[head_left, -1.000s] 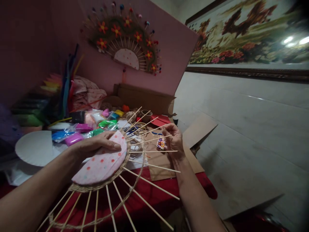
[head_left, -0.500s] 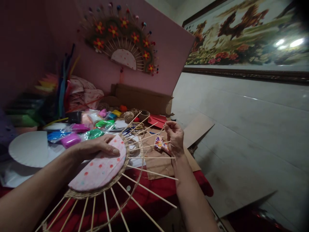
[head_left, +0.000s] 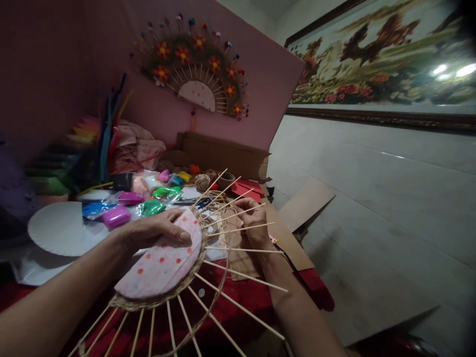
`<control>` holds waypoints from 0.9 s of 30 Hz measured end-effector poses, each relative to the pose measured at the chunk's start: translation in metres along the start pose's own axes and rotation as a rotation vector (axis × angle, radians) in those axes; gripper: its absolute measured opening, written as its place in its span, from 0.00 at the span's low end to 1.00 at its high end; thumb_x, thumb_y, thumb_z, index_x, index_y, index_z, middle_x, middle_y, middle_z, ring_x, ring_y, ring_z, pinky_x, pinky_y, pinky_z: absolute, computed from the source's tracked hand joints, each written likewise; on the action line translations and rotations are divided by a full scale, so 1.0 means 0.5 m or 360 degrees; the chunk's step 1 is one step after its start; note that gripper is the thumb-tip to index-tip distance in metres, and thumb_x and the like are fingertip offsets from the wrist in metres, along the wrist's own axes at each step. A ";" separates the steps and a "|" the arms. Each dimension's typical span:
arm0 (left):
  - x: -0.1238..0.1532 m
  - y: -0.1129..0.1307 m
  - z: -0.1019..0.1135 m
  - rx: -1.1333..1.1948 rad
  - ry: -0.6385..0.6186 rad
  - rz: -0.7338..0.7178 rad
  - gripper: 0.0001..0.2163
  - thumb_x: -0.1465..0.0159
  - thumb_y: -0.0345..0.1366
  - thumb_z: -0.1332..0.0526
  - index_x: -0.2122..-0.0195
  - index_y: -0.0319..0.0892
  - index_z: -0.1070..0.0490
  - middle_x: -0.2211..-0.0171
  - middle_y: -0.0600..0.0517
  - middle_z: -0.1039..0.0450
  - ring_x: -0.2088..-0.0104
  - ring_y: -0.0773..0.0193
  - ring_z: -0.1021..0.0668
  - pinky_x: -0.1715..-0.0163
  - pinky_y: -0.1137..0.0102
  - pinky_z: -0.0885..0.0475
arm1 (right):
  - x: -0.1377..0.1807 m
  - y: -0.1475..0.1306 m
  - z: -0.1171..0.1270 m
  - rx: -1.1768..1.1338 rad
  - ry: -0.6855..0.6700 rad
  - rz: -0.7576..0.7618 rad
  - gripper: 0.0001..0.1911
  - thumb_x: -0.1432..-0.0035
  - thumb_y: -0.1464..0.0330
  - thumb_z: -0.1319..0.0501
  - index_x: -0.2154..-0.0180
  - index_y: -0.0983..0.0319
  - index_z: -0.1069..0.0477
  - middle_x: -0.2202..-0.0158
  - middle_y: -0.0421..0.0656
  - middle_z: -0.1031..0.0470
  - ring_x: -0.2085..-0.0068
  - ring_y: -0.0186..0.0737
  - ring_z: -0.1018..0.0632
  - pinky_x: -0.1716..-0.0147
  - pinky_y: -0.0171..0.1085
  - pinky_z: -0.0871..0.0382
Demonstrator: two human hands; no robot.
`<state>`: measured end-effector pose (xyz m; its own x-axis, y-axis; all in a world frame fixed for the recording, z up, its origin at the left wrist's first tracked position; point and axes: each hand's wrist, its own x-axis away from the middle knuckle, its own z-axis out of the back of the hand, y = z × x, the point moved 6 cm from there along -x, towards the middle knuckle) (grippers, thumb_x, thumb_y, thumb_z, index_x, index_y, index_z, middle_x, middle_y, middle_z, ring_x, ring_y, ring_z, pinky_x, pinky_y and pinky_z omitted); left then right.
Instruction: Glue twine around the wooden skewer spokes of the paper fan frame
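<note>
My left hand (head_left: 158,230) grips a half-round fan frame (head_left: 163,270) by its flat side, thumb on top of the pink dotted fabric. Woven twine edges the curved side, and thin wooden sticks (head_left: 241,277) radiate outward from it. A loose ring of twine (head_left: 224,280) crosses the sticks farther out. Behind the upper sticks is my right hand (head_left: 255,220), its thumb and fingertips pinched on the twine. The sticks partly cover that hand and wrist.
Bagged coloured clay (head_left: 115,215), a white paper plate (head_left: 55,228) and a twine ball (head_left: 203,182) lie on the table. Red paper (head_left: 247,188) and cardboard (head_left: 293,243) are at the right. A finished fan (head_left: 197,94) hangs against the pink panel behind.
My right hand has moved left and a little down, passing from the stick tips to behind the upper sticks. My left hand keeps its hold; the whole view has shifted slightly.
</note>
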<state>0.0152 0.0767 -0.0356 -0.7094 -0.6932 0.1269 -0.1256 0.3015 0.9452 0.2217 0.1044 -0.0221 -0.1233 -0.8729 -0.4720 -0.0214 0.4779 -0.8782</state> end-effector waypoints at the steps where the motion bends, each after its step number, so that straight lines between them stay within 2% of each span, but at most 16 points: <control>1: 0.000 -0.001 -0.002 0.0002 -0.0011 -0.0004 0.14 0.57 0.29 0.29 0.67 0.38 0.26 0.76 0.50 0.22 0.78 0.65 0.22 0.81 0.77 0.28 | 0.002 0.002 -0.007 0.0024 -0.0040 0.0021 0.08 0.55 0.66 0.32 0.73 0.61 0.29 0.73 0.37 0.28 0.71 0.33 0.28 0.69 0.34 0.34; 6: -0.001 -0.002 -0.010 0.0022 -0.0061 0.0008 0.19 0.56 0.29 0.29 0.61 0.39 0.26 0.74 0.50 0.21 0.77 0.64 0.21 0.79 0.76 0.27 | 0.010 0.012 -0.017 0.0088 -0.0183 0.0027 0.04 0.50 0.67 0.36 0.69 0.60 0.27 0.70 0.38 0.27 0.67 0.35 0.27 0.64 0.35 0.34; 11: -0.002 0.001 -0.006 0.0036 -0.0039 -0.0002 0.19 0.57 0.29 0.29 0.62 0.37 0.25 0.75 0.49 0.21 0.78 0.64 0.21 0.79 0.76 0.26 | 0.023 -0.012 -0.025 0.0105 -0.0527 -0.0032 0.10 0.44 0.63 0.40 0.60 0.57 0.26 0.58 0.42 0.25 0.55 0.41 0.26 0.54 0.41 0.34; 13: -0.002 0.001 -0.004 0.0031 -0.0026 0.0003 0.18 0.58 0.29 0.29 0.63 0.37 0.25 0.74 0.48 0.21 0.77 0.63 0.21 0.78 0.75 0.26 | 0.027 -0.019 -0.028 0.0036 -0.0555 -0.0090 0.11 0.45 0.63 0.39 0.60 0.57 0.25 0.59 0.43 0.24 0.56 0.41 0.26 0.55 0.40 0.33; 16: -0.001 0.000 -0.005 0.0032 -0.0029 0.0005 0.18 0.58 0.29 0.29 0.64 0.37 0.26 0.74 0.48 0.21 0.77 0.63 0.21 0.78 0.75 0.26 | 0.027 -0.020 -0.023 -0.0017 -0.0377 -0.0120 0.07 0.49 0.64 0.36 0.68 0.59 0.25 0.68 0.40 0.26 0.65 0.36 0.26 0.62 0.36 0.33; 18: -0.001 0.000 -0.006 0.0029 -0.0033 0.0010 0.17 0.58 0.29 0.29 0.65 0.37 0.26 0.74 0.48 0.21 0.77 0.63 0.21 0.78 0.75 0.26 | 0.024 -0.016 -0.018 0.0012 -0.0239 -0.0112 0.06 0.51 0.64 0.35 0.72 0.60 0.26 0.71 0.39 0.27 0.70 0.33 0.28 0.66 0.34 0.34; 21: 0.000 0.003 -0.002 -0.0007 0.0015 0.0002 0.14 0.58 0.29 0.29 0.69 0.37 0.26 0.77 0.50 0.22 0.79 0.66 0.23 0.80 0.77 0.28 | 0.010 -0.009 0.003 0.0099 -0.0037 -0.0083 0.07 0.53 0.64 0.35 0.70 0.61 0.26 0.71 0.39 0.26 0.72 0.32 0.29 0.71 0.33 0.35; 24: 0.002 0.009 0.004 -0.0047 0.0086 -0.0021 0.12 0.58 0.29 0.29 0.72 0.38 0.27 0.80 0.54 0.26 0.83 0.70 0.26 0.84 0.79 0.32 | -0.010 -0.009 0.068 0.0067 0.0457 -0.0031 0.10 0.55 0.63 0.36 0.69 0.62 0.27 0.71 0.40 0.26 0.74 0.32 0.30 0.74 0.32 0.38; 27: 0.001 0.010 0.012 -0.0102 0.0154 -0.0015 0.11 0.57 0.29 0.30 0.72 0.38 0.28 0.82 0.55 0.27 0.85 0.71 0.28 0.86 0.79 0.34 | -0.013 -0.028 0.134 0.0013 0.0900 0.0076 0.12 0.50 0.60 0.42 0.68 0.62 0.31 0.71 0.38 0.29 0.73 0.31 0.31 0.73 0.32 0.39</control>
<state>0.0101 0.0820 -0.0326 -0.6376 -0.7569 0.1434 -0.0854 0.2544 0.9633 0.2892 0.0971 -0.0120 -0.6361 -0.6610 -0.3981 0.0045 0.5127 -0.8586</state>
